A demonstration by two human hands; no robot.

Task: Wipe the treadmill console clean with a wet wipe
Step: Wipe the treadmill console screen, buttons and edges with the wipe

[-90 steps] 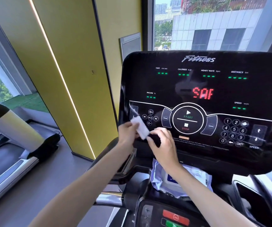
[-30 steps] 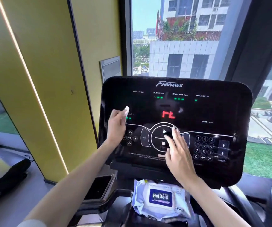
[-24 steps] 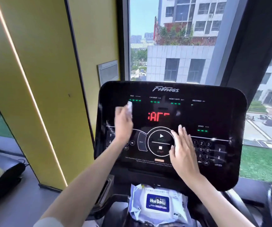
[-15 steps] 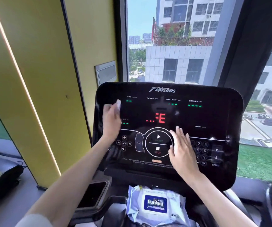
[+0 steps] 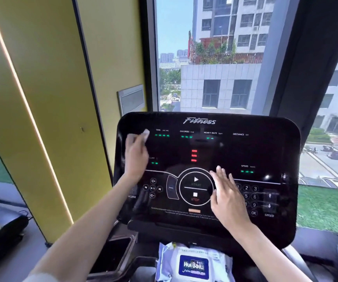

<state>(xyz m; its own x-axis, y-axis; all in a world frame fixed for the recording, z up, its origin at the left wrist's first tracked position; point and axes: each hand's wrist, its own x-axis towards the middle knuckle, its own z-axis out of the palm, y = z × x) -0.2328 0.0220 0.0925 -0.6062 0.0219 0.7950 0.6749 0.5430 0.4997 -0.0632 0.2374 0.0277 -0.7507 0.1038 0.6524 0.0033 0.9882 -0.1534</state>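
The black treadmill console (image 5: 265,151) stands upright in front of me, its green and red lights lit. My left hand (image 5: 136,155) presses a small white wet wipe (image 5: 146,134) against the console's upper left area, near the TIME readout; the hand is blurred by motion. My right hand (image 5: 228,198) lies flat with straight fingers on the lower middle of the panel, between the round START/STOP dial and the number keypad, covering part of the keypad.
A white pack of wet wipes (image 5: 194,263) with a blue label lies in the tray below the console. A black cup holder (image 5: 113,255) sits to its left. A yellow wall panel (image 5: 52,98) is on the left, a window (image 5: 215,58) behind.
My left hand has slid the wipe back and forth over the console's upper left, now higher and further left. My right hand has stayed flat on the panel.
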